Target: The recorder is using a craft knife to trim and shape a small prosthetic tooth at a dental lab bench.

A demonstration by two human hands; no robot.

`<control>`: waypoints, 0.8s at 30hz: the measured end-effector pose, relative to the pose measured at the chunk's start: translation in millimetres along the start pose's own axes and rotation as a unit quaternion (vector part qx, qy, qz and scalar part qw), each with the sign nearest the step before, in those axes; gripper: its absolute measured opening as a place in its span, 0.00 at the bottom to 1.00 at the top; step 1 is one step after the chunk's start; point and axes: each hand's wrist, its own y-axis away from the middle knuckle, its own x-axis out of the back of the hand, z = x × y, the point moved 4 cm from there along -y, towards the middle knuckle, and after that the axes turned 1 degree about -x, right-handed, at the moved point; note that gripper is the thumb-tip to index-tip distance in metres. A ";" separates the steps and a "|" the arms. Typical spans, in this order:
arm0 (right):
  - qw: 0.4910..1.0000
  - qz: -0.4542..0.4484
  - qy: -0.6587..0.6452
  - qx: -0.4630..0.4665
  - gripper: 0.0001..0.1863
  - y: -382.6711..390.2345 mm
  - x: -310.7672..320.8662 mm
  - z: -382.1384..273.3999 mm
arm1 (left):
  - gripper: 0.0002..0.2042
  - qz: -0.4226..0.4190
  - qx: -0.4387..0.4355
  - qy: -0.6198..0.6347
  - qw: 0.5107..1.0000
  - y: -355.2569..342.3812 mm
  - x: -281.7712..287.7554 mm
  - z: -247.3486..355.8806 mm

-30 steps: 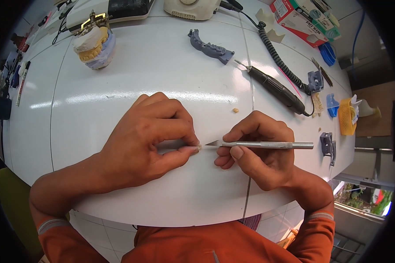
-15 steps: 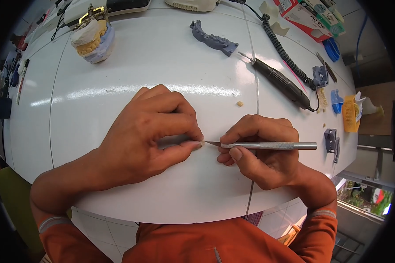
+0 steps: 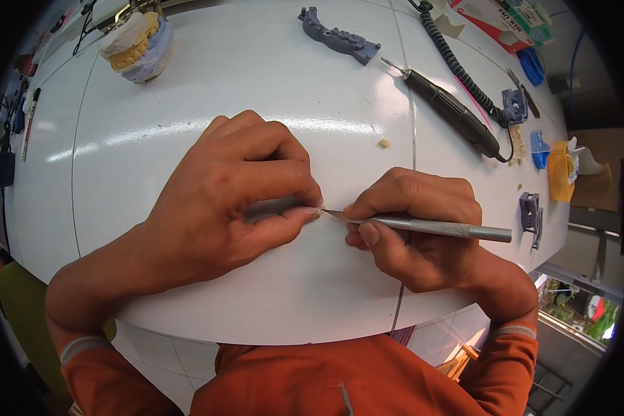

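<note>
My left hand (image 3: 222, 194) is closed in a pinch, thumb and forefinger tips pressed on a small tooth-coloured piece (image 3: 322, 208), mostly hidden by the fingertips. In my right hand (image 3: 430, 215) lies a craft knife (image 3: 457, 229) with a slim knurled metal handle, gripped like a pen. Its pointed blade reaches left to the pinched piece and appears to touch it. The handle's free end sticks out to the right, tilted slightly down. Beyond the hands, a small yellowish tooth-like piece (image 3: 384, 143) rests on the white table (image 3: 312, 284).
A dark rotary handpiece (image 3: 451, 114) with a coiled cord lies at the right, beside a grey dental arch model (image 3: 336, 38). A plaster jaw model (image 3: 139, 48) stands far left. Along the right edge are a grey model part (image 3: 531, 215) and a yellow basket (image 3: 560, 173).
The view has shifted, so the table's things sit higher in the picture. The knife's handle has gone from nearly level to tilting down at its right end. Both grips stay the same.
</note>
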 end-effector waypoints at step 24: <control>1.000 0.000 0.013 0.027 0.09 -2.1 -2.3 -0.4 | 0.12 0.004 -0.019 -0.045 0.999 0.5 -1.0 3.3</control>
